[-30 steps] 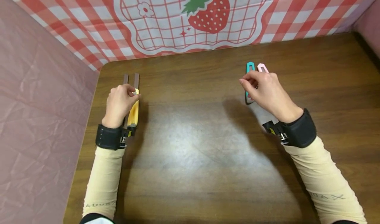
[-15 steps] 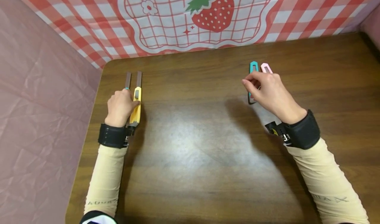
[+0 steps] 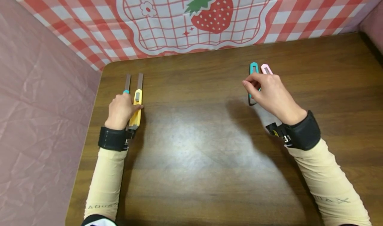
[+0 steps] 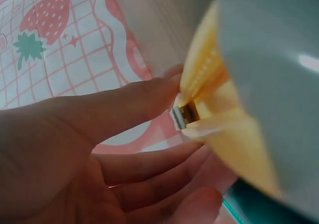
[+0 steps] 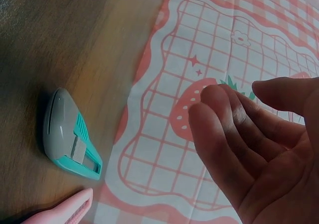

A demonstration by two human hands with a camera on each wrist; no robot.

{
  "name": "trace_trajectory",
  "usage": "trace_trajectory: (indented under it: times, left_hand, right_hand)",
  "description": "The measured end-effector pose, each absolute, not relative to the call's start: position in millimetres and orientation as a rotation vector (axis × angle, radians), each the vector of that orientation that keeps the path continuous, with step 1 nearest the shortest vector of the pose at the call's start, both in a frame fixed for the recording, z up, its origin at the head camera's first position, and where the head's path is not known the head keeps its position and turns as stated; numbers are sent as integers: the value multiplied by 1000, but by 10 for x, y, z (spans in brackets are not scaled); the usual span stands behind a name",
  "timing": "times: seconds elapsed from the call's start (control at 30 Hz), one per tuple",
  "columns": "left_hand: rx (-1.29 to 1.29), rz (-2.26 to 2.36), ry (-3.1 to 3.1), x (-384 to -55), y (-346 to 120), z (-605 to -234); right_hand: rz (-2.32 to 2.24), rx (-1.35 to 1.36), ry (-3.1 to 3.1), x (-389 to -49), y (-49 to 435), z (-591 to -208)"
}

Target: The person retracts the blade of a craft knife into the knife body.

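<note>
My left hand (image 3: 119,109) is on a yellow utility knife (image 3: 136,117) at the table's left, thumb across its handle. The left wrist view has thumb and fingers around the yellow handle (image 4: 239,124), close to its metal slider (image 4: 183,115). From its far end sticks a long blade (image 3: 140,81). Beside it lies a teal-ended utility knife (image 3: 126,92), blade out too, mostly hidden under that hand. My right hand (image 3: 273,94), fingers loosely bent and holding nothing, hovers over a teal-and-grey utility knife (image 5: 75,142) and a pink one (image 5: 65,209). No blades show on these two.
The brown wooden table (image 3: 191,136) has its left edge just past the left hand. A red-and-white checked cloth (image 3: 209,39) with a strawberry print hangs along the back. Pink cloth (image 3: 42,119) covers the left side.
My left hand has slid back from the yellow knife's slider towards me, thumb now lower on the handle. The slider and the teal end beside it have come into view. The right hand stays put.
</note>
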State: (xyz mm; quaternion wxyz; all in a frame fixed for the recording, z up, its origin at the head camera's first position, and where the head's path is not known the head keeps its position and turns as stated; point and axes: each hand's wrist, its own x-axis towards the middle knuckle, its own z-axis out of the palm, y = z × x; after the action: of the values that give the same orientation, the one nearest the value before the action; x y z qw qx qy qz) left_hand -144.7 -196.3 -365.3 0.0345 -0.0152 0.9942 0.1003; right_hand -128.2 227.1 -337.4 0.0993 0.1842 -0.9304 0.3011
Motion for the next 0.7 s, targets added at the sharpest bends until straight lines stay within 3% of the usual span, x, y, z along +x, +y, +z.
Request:
trace_trajectory:
  times: [0.7]
  left_hand:
    - [111,534,3107,-1488,-1824,-3737]
  right_hand:
    - [862,525,-2703,-1276,2277,-3385]
